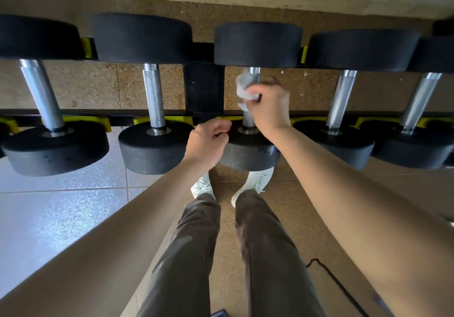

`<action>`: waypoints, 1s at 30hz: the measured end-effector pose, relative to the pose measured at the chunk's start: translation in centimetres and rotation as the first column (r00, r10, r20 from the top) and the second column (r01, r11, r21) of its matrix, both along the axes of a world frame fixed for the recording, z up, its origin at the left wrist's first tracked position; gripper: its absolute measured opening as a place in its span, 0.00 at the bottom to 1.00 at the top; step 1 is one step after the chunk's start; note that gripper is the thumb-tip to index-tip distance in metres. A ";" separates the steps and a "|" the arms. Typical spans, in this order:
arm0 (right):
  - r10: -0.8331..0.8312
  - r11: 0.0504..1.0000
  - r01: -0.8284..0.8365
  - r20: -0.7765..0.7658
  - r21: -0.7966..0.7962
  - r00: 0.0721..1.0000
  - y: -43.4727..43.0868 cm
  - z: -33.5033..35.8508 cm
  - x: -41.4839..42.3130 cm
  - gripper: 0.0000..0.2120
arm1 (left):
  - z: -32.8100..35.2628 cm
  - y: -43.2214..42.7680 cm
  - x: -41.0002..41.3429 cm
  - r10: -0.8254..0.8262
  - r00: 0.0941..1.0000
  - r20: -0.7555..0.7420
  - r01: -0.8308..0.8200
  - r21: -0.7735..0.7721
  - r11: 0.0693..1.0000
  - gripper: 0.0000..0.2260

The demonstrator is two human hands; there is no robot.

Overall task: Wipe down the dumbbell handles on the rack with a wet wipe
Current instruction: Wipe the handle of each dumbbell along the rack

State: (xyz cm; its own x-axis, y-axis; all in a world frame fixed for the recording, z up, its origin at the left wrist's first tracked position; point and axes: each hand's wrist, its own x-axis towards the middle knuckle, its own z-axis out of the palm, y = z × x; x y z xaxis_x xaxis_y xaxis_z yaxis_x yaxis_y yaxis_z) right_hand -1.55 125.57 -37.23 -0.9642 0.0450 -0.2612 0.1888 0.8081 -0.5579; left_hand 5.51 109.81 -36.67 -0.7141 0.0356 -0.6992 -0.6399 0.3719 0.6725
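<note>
The right hand (pixel 266 106) is clasping the wet wipe (pixel 244 87) around the far part of the handle (pixel 248 120) of the middle dumbbell (pixel 258 44), while the left hand (pixel 208 142) is lying curled against that dumbbell's near head (pixel 250 153); whether it is gripping anything I cannot tell. The wipe should be wrapping the whole bar, twisting while travelling toward the dumbbell's near collar

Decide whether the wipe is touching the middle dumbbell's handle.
Touching. The head view shows the wipe wrapped against the upper part of the handle, gripped there by the right hand.
</note>
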 end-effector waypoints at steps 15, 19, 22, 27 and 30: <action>0.044 0.812 0.231 0.451 -0.536 0.891 -4.9 4.9 5.3 0.10 | 5.1 -4.7 1.2 0.101 0.995 -0.020 -0.100 0.052 0.994 0.13; -0.062 0.594 0.486 0.566 -0.640 0.822 -7.7 5.4 5.7 0.14 | 5.7 -7.3 1.3 0.239 0.970 -0.052 -0.237 0.032 0.971 0.04; -0.073 0.603 0.503 0.586 -0.619 0.807 -10.3 5.1 5.7 0.14 | 5.5 -9.5 1.2 0.281 0.958 -0.050 -0.278 0.053 0.959 0.05; -0.006 0.478 0.636 0.722 -0.606 0.692 -14.5 4.9 5.0 0.18 | 4.5 -13.3 0.2 0.373 0.928 -0.022 -0.371 0.066 0.926 0.05; -0.033 0.511 0.591 0.673 -0.624 0.739 -17.0 4.6 4.2 0.26 | 3.4 -15.7 -0.5 0.395 0.919 0.013 -0.393 0.120 0.912 0.05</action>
